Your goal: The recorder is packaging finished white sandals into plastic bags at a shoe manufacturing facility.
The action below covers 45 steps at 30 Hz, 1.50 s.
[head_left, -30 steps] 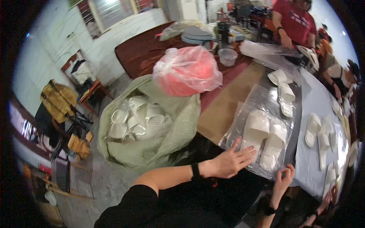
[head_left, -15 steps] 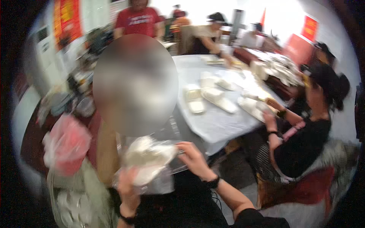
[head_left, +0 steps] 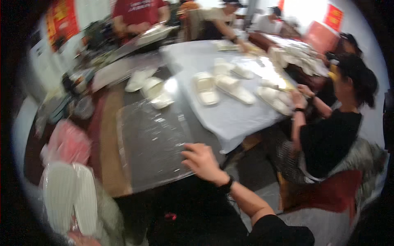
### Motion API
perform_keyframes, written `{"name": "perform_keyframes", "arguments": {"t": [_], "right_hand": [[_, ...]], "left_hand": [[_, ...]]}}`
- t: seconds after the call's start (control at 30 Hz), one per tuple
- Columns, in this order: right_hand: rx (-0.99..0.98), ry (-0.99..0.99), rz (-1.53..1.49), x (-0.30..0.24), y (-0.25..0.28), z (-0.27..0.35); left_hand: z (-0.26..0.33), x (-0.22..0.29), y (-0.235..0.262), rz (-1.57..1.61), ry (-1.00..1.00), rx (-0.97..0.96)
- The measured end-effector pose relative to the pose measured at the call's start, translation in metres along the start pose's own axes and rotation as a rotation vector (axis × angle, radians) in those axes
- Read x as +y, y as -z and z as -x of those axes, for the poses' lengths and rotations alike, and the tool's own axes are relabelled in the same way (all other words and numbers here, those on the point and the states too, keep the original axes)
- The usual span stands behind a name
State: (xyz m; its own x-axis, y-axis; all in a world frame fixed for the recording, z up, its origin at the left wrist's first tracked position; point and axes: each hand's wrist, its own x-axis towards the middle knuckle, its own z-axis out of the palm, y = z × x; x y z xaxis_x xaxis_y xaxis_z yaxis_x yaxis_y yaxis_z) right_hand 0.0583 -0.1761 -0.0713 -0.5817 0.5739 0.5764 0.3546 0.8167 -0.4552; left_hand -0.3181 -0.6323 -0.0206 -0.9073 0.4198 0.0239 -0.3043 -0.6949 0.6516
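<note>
A pair of white slippers (head_left: 60, 199) in clear plastic stands at the lower left, ribbed soles facing up. My left hand (head_left: 83, 239) shows only in part at the bottom edge, closed on the pair's lower end. Over the near edge of the dark table, my right hand (head_left: 203, 163) is empty with its fingers apart. Clear plastic (head_left: 152, 141) lies flat on the table beside that hand. Farther back, loose cream slippers (head_left: 158, 93) rest on the same table.
Several cream slippers (head_left: 206, 88) lie on a white-covered table (head_left: 230, 123). A person in black (head_left: 332, 143) handles slippers at the right. Someone in a red shirt (head_left: 137, 14) stands at the back. A pink plastic bag (head_left: 67, 141) sits at the left, above a large pale sack (head_left: 108, 217).
My left hand has moved down and left with the bagged slippers, away from the table. My right hand has let go of the plastic and opened. The view has shifted slightly.
</note>
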Motion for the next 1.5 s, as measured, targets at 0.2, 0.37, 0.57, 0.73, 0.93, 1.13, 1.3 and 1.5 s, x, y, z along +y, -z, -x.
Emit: {"name": "perform_keyframes", "arguments": {"t": [0.2, 0.37, 0.57, 0.73, 0.93, 1.13, 1.3, 1.5], "right_hand": [[-0.033, -0.026, -0.007, -0.016, 0.008, -0.004], [-0.094, -0.093, 0.091, 0.017, 0.015, 0.018], [-0.160, -0.006, 0.071, 0.020, 0.004, 0.014], [-0.167, 0.017, 0.107, 0.035, 0.005, 0.017], [-0.161, 0.017, 0.143, 0.035, 0.004, 0.018], [-0.125, 0.014, 0.129, 0.032, 0.007, 0.019], [-0.087, -0.028, 0.100, 0.006, 0.008, 0.009], [-0.011, -0.067, 0.064, -0.009, 0.009, 0.002]], "left_hand": [[0.024, 0.048, 0.044, -1.005, -0.815, 0.500], [-0.014, 0.012, 0.007, -0.994, -0.878, 0.645], [-0.013, -0.015, 0.101, -1.848, -0.357, 0.387], [-0.020, -0.056, 0.065, -2.004, -0.006, 0.108], [-0.016, -0.060, 0.023, -2.041, 0.109, -0.081], [-0.033, -0.067, 0.030, -2.080, 0.325, -0.181], [-0.048, -0.068, 0.037, -2.235, 0.473, -0.219], [-0.046, -0.082, 0.052, -2.338, 0.341, -0.094]]}}
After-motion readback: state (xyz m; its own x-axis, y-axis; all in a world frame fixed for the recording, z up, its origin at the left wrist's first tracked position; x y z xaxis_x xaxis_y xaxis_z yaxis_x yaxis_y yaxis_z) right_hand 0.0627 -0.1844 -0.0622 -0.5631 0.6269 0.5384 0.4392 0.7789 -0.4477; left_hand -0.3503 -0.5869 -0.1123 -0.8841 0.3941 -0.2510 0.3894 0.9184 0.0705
